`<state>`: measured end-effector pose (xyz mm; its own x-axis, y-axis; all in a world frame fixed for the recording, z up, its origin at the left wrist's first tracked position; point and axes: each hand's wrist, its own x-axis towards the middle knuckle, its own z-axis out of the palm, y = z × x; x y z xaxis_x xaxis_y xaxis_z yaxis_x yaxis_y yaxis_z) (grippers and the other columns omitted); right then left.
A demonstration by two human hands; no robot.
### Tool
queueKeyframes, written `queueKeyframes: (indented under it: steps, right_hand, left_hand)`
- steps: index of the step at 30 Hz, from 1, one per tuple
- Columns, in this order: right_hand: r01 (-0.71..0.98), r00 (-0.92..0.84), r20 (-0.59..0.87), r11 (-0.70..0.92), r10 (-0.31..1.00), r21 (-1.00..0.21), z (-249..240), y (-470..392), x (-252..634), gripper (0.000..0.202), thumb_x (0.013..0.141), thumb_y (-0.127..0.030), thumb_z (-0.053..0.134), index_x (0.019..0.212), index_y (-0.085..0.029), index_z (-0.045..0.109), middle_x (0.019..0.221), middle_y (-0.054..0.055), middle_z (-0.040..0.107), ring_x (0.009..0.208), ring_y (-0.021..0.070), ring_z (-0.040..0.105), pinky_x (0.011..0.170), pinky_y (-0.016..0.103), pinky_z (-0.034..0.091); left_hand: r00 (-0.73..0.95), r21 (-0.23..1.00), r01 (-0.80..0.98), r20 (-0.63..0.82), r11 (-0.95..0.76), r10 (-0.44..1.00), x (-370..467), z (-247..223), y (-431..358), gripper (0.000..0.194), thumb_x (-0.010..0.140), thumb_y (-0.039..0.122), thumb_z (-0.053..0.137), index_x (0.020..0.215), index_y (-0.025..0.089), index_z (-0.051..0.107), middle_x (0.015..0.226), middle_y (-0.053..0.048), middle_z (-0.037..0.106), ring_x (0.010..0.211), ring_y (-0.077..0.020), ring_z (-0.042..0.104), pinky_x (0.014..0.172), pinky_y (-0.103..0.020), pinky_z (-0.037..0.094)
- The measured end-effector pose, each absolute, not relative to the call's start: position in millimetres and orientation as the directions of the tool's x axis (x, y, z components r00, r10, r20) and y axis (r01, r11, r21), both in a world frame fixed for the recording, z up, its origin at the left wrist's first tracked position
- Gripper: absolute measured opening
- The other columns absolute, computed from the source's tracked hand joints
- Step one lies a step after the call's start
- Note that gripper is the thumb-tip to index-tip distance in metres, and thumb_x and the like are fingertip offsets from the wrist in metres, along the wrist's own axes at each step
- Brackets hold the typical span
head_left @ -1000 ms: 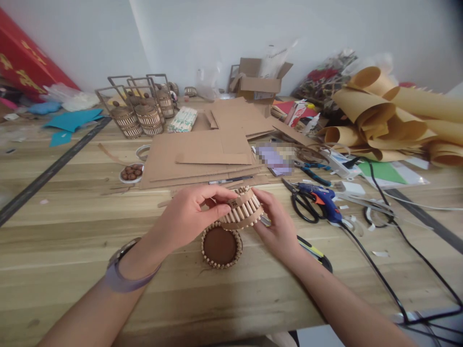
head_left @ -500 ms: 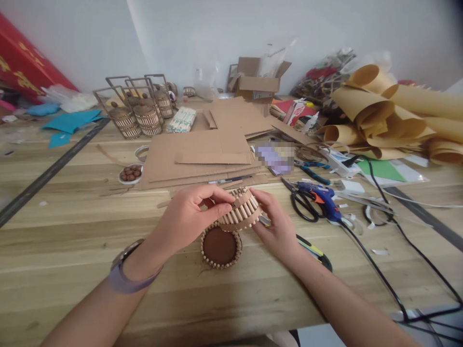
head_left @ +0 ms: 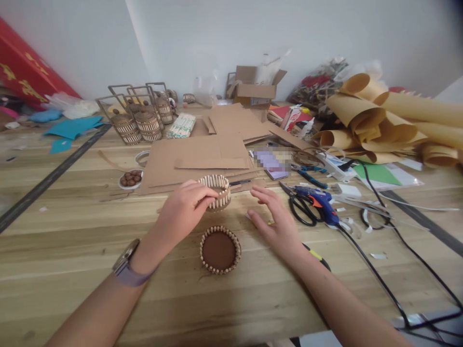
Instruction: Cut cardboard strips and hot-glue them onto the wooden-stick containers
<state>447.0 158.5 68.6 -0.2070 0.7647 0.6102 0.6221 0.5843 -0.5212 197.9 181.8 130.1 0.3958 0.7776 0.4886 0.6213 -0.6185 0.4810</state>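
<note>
My left hand [head_left: 186,205] pinches the near-left wall of a ring of short wooden sticks [head_left: 224,196], joined by brown bands. The ring is held above the table, in front of the cardboard. To its right, my right hand [head_left: 273,219] is open, with fingers apart and nothing between them. Below and between both hands, a round stick-walled basket [head_left: 220,249] with a brown bottom stands on the table. A yellow and black cutter [head_left: 318,255] lies partly hidden under my right wrist.
Scissors [head_left: 302,207] and a blue glue gun [head_left: 321,202] with a black cable lie on the right. Cardboard sheets [head_left: 202,149] cover the middle. A bowl of brown balls [head_left: 130,179] and several handled stick baskets [head_left: 148,123] stand left. Rolled brown paper [head_left: 361,113] is piled at the back right.
My right hand has let go of the stick ring and opened. My left hand has carried the ring up and left, away from the basket, and turned it more upright.
</note>
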Motion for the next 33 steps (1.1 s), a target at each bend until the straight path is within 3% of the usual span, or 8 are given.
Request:
queueKeyframes:
  steps: [7,10,12,14,18,23,29,33]
  right_hand:
    - [0.611,-0.261,0.638,0.635,0.725,-0.473,63,161,444,0.030,0.095,-0.021,0.059,0.124,-0.027,0.064,0.129,0.013,0.067,0.121,0.0255,0.065,0.099,0.047,0.056]
    - [0.599,-0.272,0.629,0.640,0.728,-0.482,62,162,444,0.026,0.094,-0.022,0.060,0.119,-0.027,0.067,0.128,0.012,0.068,0.119,0.0259,0.066,0.099,0.047,0.057]
    - [0.587,-0.272,0.635,0.648,0.723,-0.486,63,162,444,0.024,0.094,-0.022,0.060,0.115,-0.026,0.069,0.127,0.012,0.068,0.118,0.0261,0.066,0.098,0.047,0.057]
    - [0.577,-0.275,0.644,0.659,0.713,-0.483,63,162,444,0.022,0.094,-0.022,0.059,0.113,-0.026,0.070,0.124,0.012,0.069,0.116,0.0259,0.067,0.097,0.046,0.058]
    - [0.572,-0.300,0.652,0.678,0.696,-0.461,65,161,444,0.021,0.094,-0.018,0.057,0.109,-0.026,0.071,0.122,0.012,0.070,0.111,0.0243,0.070,0.093,0.043,0.061]
    - [0.584,-0.320,0.688,0.708,0.651,-0.398,66,160,446,0.021,0.095,-0.015,0.055,0.106,-0.024,0.070,0.119,0.013,0.071,0.110,0.0227,0.070,0.090,0.040,0.060]
    - [0.694,-0.272,0.761,0.668,0.589,-0.269,71,162,453,0.027,0.094,-0.015,0.055,0.116,-0.026,0.065,0.121,0.011,0.070,0.113,0.0261,0.066,0.094,0.047,0.054]
    - [0.818,-0.190,0.784,0.537,0.592,-0.207,71,165,457,0.037,0.095,-0.021,0.057,0.132,-0.024,0.057,0.128,0.014,0.067,0.119,0.0306,0.061,0.099,0.052,0.046]
  left_hand:
    - [0.495,0.452,0.640,0.378,-0.622,0.783,196,87,184,0.016,0.090,0.010,0.059,0.089,0.022,0.069,0.089,-0.004,0.073,0.091,-0.0208,0.067,0.080,-0.033,0.053]
    - [0.463,0.488,0.655,0.344,-0.577,0.817,190,83,181,0.002,0.090,0.021,0.065,0.091,0.021,0.066,0.095,-0.005,0.072,0.094,-0.0220,0.067,0.083,-0.034,0.054]
    - [0.425,0.489,0.678,0.350,-0.549,0.835,183,86,186,0.008,0.092,0.030,0.065,0.091,0.021,0.065,0.100,-0.006,0.073,0.100,-0.0230,0.066,0.088,-0.037,0.053]
    - [0.367,0.436,0.755,0.338,-0.490,0.867,175,89,200,0.014,0.096,0.032,0.058,0.092,0.021,0.066,0.103,-0.007,0.073,0.103,-0.0237,0.065,0.091,-0.038,0.052]
    - [0.310,0.286,0.873,0.302,-0.396,0.901,158,87,242,0.015,0.092,0.019,0.055,0.099,0.019,0.069,0.109,-0.011,0.073,0.108,-0.0279,0.061,0.099,-0.043,0.047]
    - [0.317,0.171,0.914,0.267,-0.369,0.910,152,75,271,0.017,0.088,0.014,0.053,0.086,0.017,0.069,0.097,-0.013,0.071,0.098,-0.0291,0.060,0.090,-0.042,0.048]
    - [0.339,0.066,0.923,0.331,-0.380,0.881,148,104,265,0.023,0.095,0.019,0.047,0.097,0.019,0.070,0.104,-0.014,0.072,0.107,-0.0329,0.058,0.093,-0.048,0.044]
    - [0.410,-0.022,0.881,0.533,-0.473,0.740,146,140,248,0.027,0.098,0.022,0.044,0.104,0.023,0.070,0.108,-0.011,0.072,0.112,-0.0312,0.059,0.099,-0.048,0.044]
